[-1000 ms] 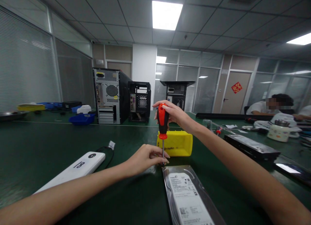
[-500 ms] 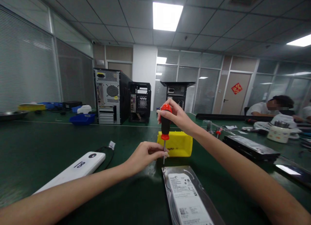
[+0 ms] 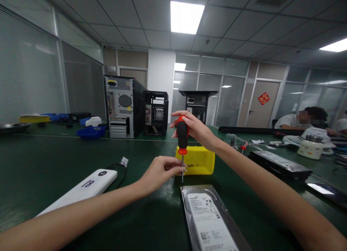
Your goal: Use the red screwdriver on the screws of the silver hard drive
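Observation:
A screwdriver (image 3: 182, 135) with a red and black handle stands upright, its tip at the far left corner of a silver hard drive (image 3: 208, 218) with a white label. My right hand (image 3: 193, 126) holds the top of the handle, with some fingers lifted off it. Around the metal shaft, the thumb and fingers of my left hand (image 3: 165, 172) are pinched. Just behind the shaft lies a yellow bin (image 3: 202, 160) with small dark pieces inside, too small to make out.
A white power bank (image 3: 84, 189) marked 18 lies left with a cable. Computer cases (image 3: 124, 106) stand behind, beside a blue tray (image 3: 91, 132). Another drive (image 3: 280, 164), a phone (image 3: 325, 189) and a cream jar (image 3: 310, 148) are right. A person (image 3: 292, 119) sits far right.
My right hand's fingers have loosened and spread at the top of the handle, and the handle has tilted slightly left. My left hand has shifted slightly left. The hard drive stays in place.

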A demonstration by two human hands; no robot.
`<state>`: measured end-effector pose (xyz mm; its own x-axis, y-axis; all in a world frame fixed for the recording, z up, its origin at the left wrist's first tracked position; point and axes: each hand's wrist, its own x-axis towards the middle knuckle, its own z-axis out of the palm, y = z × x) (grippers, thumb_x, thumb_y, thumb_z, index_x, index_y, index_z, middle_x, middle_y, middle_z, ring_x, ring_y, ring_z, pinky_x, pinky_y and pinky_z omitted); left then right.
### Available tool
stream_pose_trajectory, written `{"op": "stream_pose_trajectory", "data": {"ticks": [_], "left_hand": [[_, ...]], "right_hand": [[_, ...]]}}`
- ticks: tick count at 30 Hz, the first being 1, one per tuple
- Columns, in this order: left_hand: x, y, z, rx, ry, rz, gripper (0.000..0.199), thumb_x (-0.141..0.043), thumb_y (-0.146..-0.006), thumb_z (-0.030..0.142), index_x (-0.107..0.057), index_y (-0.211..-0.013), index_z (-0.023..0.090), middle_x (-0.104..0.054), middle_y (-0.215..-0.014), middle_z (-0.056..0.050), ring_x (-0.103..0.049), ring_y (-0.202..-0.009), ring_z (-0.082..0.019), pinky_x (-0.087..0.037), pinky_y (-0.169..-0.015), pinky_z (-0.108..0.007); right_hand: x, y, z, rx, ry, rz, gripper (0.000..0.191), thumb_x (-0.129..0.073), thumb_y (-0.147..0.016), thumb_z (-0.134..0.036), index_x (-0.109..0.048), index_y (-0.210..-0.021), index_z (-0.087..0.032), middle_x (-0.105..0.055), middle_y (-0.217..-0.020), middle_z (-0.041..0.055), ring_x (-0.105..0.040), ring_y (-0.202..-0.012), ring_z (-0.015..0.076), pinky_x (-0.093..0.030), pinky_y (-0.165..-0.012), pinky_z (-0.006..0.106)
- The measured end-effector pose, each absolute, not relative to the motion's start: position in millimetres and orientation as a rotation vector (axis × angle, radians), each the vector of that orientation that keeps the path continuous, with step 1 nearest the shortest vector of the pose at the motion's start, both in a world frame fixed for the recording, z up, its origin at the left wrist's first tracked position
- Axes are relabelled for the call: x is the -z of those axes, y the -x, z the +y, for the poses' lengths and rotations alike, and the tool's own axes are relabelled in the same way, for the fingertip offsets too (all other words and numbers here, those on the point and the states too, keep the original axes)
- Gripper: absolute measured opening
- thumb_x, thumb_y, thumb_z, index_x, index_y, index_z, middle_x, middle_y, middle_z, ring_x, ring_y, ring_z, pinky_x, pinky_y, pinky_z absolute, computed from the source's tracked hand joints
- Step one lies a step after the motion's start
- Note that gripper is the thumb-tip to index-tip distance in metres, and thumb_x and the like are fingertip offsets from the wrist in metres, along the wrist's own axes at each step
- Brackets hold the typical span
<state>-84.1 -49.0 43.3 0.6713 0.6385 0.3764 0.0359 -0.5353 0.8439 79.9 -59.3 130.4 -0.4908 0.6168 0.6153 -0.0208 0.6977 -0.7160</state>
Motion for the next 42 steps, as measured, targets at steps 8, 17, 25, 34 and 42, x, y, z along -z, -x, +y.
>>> {"op": "stream_pose_trajectory", "data": {"ticks": [8, 17, 25, 34, 42], "left_hand": [[-35.6, 85.0, -45.4, -0.833, -2.051, 0.518, 0.020, -0.066, -0.076, 0.025, -0.069, -0.092, 0.012, -0.071, -0.090, -0.006, -0.065, -0.083, -0.019, -0.050, -0.077, -0.028], [-36.5, 86.1, -49.3, -0.811, -2.154, 0.579, 0.019, -0.062, -0.079, 0.029, -0.068, -0.086, 0.012, -0.070, -0.087, -0.006, -0.065, -0.079, -0.019, -0.050, -0.073, -0.026], [-42.7, 87.8, -54.9, -0.780, -2.276, 0.554, 0.021, -0.055, -0.084, 0.029, -0.068, -0.089, 0.014, -0.069, -0.085, -0.004, -0.065, -0.077, -0.018, -0.049, -0.071, -0.024], [-46.0, 88.0, -58.4, -0.756, -2.335, 0.559, 0.019, -0.052, -0.086, 0.027, -0.065, -0.091, 0.015, -0.067, -0.093, -0.004, -0.063, -0.082, -0.017, -0.049, -0.074, -0.025], [-44.8, 87.8, -60.8, -0.711, -2.327, 0.537, 0.016, -0.047, -0.089, 0.025, -0.059, -0.093, 0.014, -0.064, -0.093, -0.005, -0.063, -0.082, -0.017, -0.048, -0.074, -0.025]], "right_hand": [[-130.4, -76.8, -58.2, -0.736, 0.443, -1.833, 0.014, -0.055, -0.085, -0.026, -0.054, -0.097, -0.018, -0.057, -0.093, 0.0021, -0.061, -0.078, 0.0106, -0.050, -0.078, 0.027], [-130.7, -75.6, -58.9, -0.755, 0.436, -1.813, 0.017, -0.063, -0.079, -0.025, -0.051, -0.088, -0.019, -0.057, -0.076, -0.0025, -0.059, -0.068, 0.0083, -0.050, -0.068, 0.023], [-134.5, -78.5, -62.6, -0.997, 0.408, -1.811, 0.016, -0.046, -0.088, -0.026, -0.054, -0.099, -0.019, -0.056, -0.084, 0.0006, -0.059, -0.073, 0.0111, -0.051, -0.070, 0.026], [-133.8, -82.7, -61.4, -0.948, 0.428, -1.848, 0.019, -0.051, -0.087, -0.028, -0.056, -0.103, -0.019, -0.058, -0.089, 0.0025, -0.060, -0.080, 0.0119, -0.051, -0.076, 0.028], [-134.5, -81.1, -62.7, -0.899, 0.467, -1.843, 0.018, -0.053, -0.086, -0.029, -0.056, -0.101, -0.021, -0.058, -0.088, 0.0015, -0.060, -0.079, 0.0116, -0.051, -0.077, 0.029]]}}
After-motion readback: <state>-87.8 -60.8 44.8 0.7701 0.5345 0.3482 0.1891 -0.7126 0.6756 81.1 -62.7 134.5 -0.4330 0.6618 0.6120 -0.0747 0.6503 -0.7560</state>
